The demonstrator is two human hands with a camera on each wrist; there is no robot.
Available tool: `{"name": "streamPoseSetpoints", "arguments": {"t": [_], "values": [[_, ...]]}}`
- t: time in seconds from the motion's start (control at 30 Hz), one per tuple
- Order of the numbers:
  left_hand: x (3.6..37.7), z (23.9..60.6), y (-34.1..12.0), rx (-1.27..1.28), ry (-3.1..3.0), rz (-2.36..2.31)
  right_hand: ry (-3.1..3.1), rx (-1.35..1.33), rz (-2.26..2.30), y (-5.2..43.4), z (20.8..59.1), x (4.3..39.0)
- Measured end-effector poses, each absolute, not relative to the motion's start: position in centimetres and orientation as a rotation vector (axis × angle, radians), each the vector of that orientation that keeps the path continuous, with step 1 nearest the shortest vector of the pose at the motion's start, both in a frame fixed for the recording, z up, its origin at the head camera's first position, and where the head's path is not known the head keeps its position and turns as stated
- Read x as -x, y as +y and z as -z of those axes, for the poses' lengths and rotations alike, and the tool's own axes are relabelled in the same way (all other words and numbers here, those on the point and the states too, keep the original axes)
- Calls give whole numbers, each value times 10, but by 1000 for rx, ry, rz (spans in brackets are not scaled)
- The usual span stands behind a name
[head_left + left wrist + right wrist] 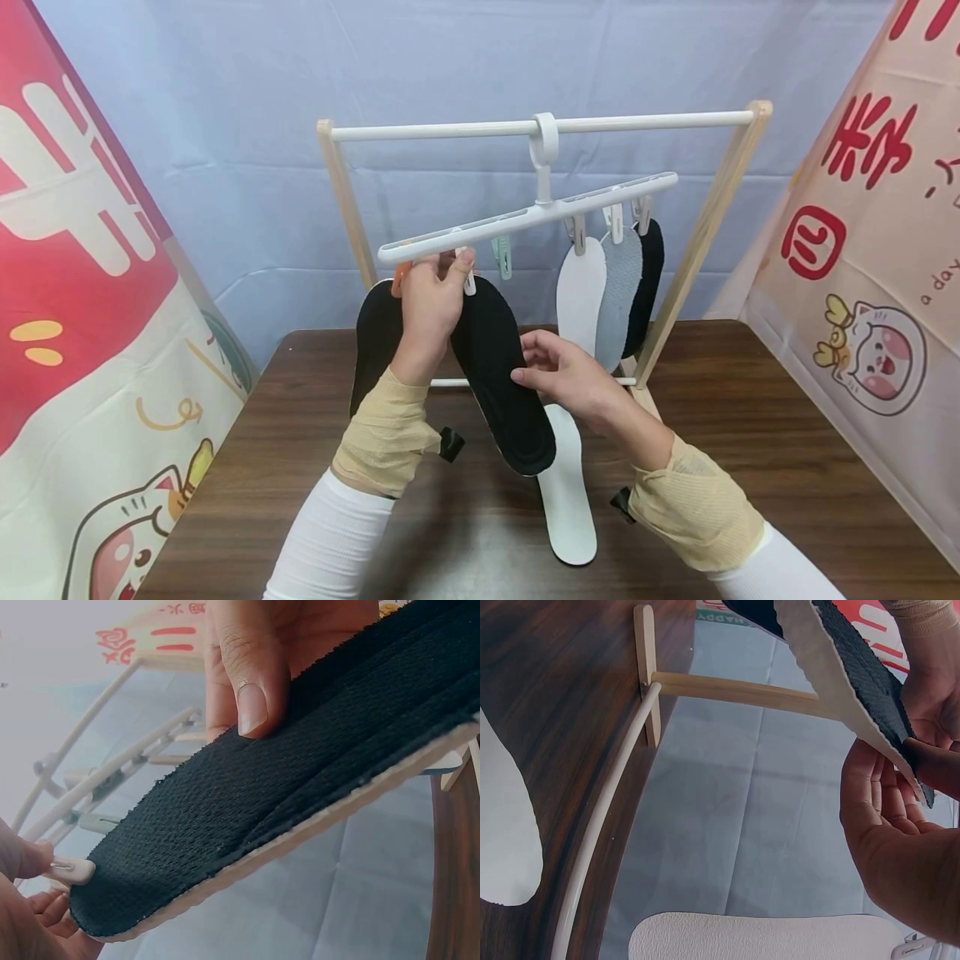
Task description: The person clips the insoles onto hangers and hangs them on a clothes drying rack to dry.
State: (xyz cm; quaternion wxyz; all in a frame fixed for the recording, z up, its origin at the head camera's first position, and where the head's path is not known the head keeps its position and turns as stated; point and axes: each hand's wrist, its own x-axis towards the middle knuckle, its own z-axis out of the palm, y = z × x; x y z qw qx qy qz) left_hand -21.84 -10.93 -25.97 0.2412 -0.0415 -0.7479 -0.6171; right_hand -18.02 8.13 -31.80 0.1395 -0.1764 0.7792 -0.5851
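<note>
A white clip (pixel 73 870) grips the end of a black insole (pixel 498 367) with a pale underside, below the left half of a white hanger (pixel 517 223). My left hand (pixel 433 304) pinches this clip between thumb and fingers. Lower down, my right hand (pixel 566 375) holds the same insole by its edge; its thumb (pixel 253 705) lies on the dark face and the fingers are behind. Another black insole (pixel 373 333) hangs on the far left from an orange clip (pixel 401 277), partly behind my left hand. A green clip (pixel 503 258) hangs with nothing in it.
At the hanger's right end hang a white insole (pixel 581 287), a grey insole (pixel 622 283) and a black insole (pixel 651 292) from clips. The hanger hooks onto a wooden-legged rack (pixel 697 242). A white insole (pixel 572 508) lies on the brown table (pixel 765 467). Printed cloths flank both sides.
</note>
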Motion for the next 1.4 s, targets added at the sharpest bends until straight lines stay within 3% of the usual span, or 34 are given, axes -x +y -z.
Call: {"name": "streamPoseSetpoints", "arguments": {"t": [1.4], "values": [[214,269,-106,156,-2067,1622,2325,472,1602,88,331,180]]}}
